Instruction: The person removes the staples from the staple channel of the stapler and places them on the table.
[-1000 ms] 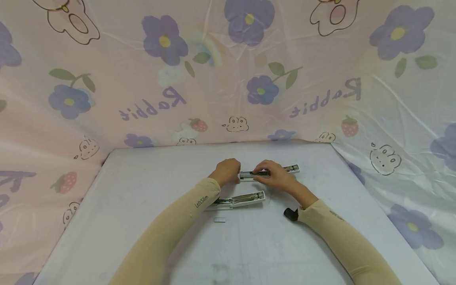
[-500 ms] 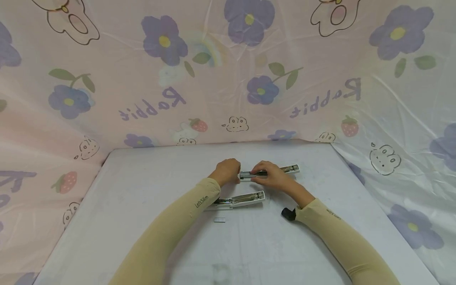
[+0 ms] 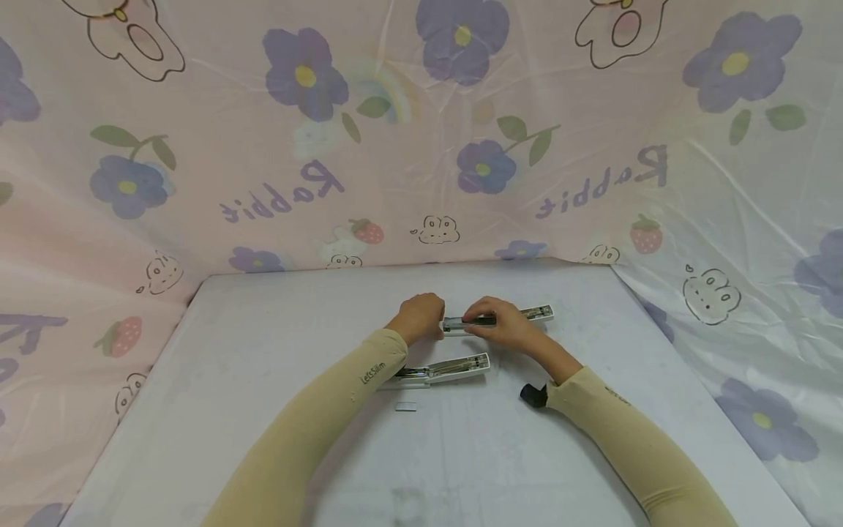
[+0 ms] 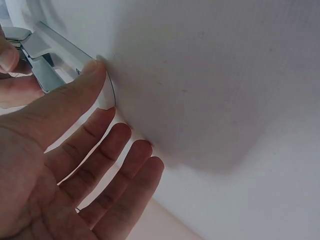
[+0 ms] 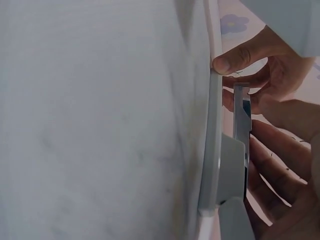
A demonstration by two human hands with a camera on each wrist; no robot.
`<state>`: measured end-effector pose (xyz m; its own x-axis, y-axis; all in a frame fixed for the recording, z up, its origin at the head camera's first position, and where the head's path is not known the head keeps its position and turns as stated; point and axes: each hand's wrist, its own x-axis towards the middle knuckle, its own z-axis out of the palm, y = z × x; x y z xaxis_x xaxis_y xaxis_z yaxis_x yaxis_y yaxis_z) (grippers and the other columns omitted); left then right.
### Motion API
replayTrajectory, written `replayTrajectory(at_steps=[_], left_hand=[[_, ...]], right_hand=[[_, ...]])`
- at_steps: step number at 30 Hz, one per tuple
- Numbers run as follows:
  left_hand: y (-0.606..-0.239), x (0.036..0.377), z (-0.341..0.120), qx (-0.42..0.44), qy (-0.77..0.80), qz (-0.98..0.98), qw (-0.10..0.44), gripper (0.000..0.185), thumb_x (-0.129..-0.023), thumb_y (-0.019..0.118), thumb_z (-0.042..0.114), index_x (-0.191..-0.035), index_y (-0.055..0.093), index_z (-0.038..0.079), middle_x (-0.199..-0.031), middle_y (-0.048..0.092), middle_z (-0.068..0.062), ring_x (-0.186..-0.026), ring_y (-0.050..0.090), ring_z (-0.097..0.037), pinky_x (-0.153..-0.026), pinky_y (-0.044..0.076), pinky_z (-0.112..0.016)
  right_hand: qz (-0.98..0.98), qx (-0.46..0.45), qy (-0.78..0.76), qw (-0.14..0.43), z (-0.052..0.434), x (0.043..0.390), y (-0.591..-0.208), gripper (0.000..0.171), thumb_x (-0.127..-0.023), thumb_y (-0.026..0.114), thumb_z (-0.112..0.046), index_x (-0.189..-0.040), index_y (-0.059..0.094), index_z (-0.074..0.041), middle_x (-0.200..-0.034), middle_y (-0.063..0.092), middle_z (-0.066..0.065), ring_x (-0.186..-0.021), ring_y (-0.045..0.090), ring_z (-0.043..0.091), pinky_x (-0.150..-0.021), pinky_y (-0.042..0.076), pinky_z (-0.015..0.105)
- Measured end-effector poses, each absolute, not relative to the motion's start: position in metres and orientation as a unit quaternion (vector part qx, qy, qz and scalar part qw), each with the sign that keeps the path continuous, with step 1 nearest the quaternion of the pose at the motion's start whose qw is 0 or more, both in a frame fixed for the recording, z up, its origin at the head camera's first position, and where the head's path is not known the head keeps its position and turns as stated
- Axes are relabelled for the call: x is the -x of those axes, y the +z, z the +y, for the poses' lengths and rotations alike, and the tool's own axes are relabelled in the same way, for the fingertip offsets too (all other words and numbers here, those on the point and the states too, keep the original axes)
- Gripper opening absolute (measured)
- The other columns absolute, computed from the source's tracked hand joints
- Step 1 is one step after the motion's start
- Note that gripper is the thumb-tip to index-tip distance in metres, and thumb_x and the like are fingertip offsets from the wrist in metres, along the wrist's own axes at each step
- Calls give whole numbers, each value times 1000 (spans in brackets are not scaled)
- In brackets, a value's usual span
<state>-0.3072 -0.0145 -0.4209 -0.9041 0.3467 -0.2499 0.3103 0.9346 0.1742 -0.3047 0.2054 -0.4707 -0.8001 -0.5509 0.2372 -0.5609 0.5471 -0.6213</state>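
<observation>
Two white staplers lie swung wide on the table in the head view, metal insides showing. At the far stapler [image 3: 538, 313], my left hand [image 3: 420, 316] holds the base's left end; the left wrist view shows its thumb [image 4: 75, 92] pressing the base from above, with the forefinger against its end. My right hand [image 3: 506, 324] pinches the metal staple magazine of that same stapler between thumb and fingers. Whether a staple strip sits under those fingertips is hidden. The near stapler [image 3: 457, 367] is touched by neither hand, its left end covered by my left sleeve.
A short strip of staples [image 3: 405, 407] lies in front of the near stapler. The white tabletop [image 3: 263, 344] ends at a patterned curtain [image 3: 395, 183] behind and at the sides. A black cylindrical piece [image 3: 533, 396] sits at my right cuff.
My right hand has slid slightly left along the far stapler's magazine, then stayed nearly still. The left hand and the near stapler keep their places.
</observation>
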Motion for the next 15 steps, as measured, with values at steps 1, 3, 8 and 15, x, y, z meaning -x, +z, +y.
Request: replayTrajectory(at_steps=[1, 3, 8, 15], left_hand=[[-421, 307, -14, -169, 65, 974, 139, 30, -92, 89, 25, -112, 72, 9, -117, 72, -6, -108, 68, -24, -95, 58, -42], [-421, 307, -14, -169, 63, 974, 138, 30, -92, 89, 25, -112, 73, 9, -118, 72, -6, -108, 68, -23, -96, 58, -42], [-420, 307, -14, -171, 65, 974, 137, 29, -92, 89, 24, -110, 73, 9, -116, 72, -6, -106, 67, -23, -94, 58, -42], [-422, 307, -14, -172, 67, 974, 133, 29, -91, 89, 24, -111, 73, 8, -114, 72, -6, -104, 67, -22, -93, 59, -41]], right_hand=[[-880, -313, 357, 10, 205, 305, -471, 18, -95, 84, -15, -112, 81, -10, -118, 75, 4, -115, 69, 29, -104, 54, 51], [-880, -307, 362, 11, 205, 306, -471, 16, -96, 84, -14, -111, 81, -12, -116, 75, 2, -113, 70, 27, -102, 56, 50], [-882, -287, 373, 6, 203, 307, -472, 13, -96, 83, -14, -109, 80, -14, -111, 74, 1, -107, 72, 25, -95, 60, 47], [-884, -280, 374, 1, 198, 312, -473, 12, -98, 82, -17, -108, 77, -16, -110, 73, 0, -104, 70, 23, -93, 60, 46]])
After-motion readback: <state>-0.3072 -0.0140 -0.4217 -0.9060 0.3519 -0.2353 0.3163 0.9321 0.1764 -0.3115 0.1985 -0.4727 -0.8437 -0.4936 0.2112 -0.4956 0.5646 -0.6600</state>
